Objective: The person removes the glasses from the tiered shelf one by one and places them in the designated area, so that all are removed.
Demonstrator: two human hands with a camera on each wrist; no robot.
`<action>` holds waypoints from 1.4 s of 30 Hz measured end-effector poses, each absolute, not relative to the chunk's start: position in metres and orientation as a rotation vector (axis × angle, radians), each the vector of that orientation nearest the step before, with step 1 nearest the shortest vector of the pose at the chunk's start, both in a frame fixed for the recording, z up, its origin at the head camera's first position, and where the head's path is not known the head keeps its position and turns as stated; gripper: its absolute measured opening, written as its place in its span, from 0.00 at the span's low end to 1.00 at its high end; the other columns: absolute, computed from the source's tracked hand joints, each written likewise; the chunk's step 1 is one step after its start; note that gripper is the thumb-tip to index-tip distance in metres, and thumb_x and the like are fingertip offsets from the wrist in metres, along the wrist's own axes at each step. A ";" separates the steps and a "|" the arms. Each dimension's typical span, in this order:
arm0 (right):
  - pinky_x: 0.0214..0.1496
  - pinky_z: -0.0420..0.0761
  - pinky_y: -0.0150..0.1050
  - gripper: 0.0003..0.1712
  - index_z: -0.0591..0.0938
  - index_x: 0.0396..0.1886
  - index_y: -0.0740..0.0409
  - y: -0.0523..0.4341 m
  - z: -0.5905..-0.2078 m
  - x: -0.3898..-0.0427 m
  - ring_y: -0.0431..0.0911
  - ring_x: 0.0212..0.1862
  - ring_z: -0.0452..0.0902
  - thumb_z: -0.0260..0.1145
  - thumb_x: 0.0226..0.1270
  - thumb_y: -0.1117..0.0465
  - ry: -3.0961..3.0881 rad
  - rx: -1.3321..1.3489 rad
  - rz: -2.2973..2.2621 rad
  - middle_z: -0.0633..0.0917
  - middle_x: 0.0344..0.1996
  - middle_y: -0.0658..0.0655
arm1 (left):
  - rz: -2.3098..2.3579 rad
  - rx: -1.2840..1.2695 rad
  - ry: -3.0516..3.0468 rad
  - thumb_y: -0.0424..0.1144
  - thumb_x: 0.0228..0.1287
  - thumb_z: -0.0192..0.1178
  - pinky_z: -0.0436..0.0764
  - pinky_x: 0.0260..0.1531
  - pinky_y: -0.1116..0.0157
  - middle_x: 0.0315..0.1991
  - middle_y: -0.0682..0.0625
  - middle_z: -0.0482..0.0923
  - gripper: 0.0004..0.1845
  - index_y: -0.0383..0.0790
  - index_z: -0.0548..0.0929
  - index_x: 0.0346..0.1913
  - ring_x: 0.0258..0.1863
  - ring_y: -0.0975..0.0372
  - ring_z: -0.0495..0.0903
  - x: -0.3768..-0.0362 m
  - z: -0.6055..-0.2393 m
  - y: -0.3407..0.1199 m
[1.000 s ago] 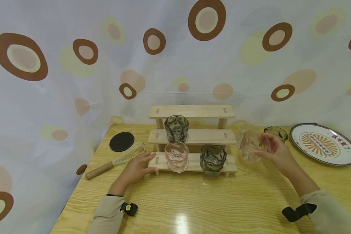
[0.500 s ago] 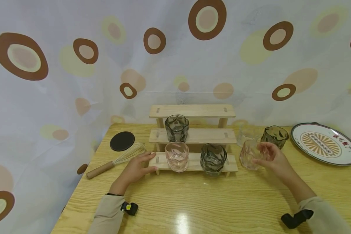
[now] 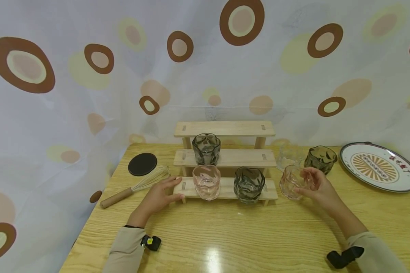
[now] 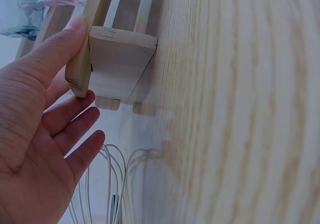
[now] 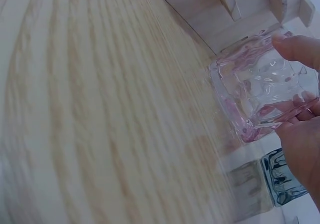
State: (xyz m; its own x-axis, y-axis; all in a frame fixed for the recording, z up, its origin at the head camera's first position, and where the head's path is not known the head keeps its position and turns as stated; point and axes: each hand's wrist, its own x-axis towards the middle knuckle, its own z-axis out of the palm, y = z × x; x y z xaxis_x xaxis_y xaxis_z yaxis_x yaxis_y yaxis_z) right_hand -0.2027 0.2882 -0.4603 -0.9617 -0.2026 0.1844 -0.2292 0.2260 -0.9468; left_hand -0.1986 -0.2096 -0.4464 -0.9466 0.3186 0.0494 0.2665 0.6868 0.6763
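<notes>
Pink glass (image 3: 291, 186) sits in the right hand (image 3: 316, 186), at the middle right of the head view, just beside the right end of the wooden rack (image 3: 225, 189). The fingers curl round the glass and grip it, with the thumb on its near side. I cannot tell if its bottom touches the table (image 3: 246, 235). Glass is smooth, so I think it could slip out of the hand if the grip goes loose, or bump the rack's end and chip.

Left of it, on the bottom step, stand a grey glass (image 3: 248, 185) and another pink glass (image 3: 206, 182). The left hand (image 3: 157, 197) lies flat with straight fingers against the rack's left end. A push there could shake those glasses. A whisk (image 3: 136, 187) lies near that hand.
</notes>
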 end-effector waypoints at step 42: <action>0.64 0.61 0.20 0.43 0.48 0.74 0.65 0.280 -0.396 -0.214 0.31 0.66 0.57 0.61 0.67 0.70 -2.440 0.563 1.667 0.60 0.67 0.63 | 1.178 0.502 2.803 0.46 0.57 0.67 0.63 0.62 0.44 0.68 0.37 0.62 0.34 0.41 0.72 0.66 0.69 0.44 0.57 -0.199 -0.450 -0.210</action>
State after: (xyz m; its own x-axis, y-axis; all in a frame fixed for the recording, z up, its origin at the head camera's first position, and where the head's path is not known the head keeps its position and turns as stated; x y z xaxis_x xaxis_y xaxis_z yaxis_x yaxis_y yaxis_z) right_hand -0.2139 0.2799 -0.3958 -0.9214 -0.2285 0.3143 -0.3759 0.3191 -0.8700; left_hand -0.1985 -0.2096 -0.4497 -0.9451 0.3193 0.0697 0.2732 0.6550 0.7046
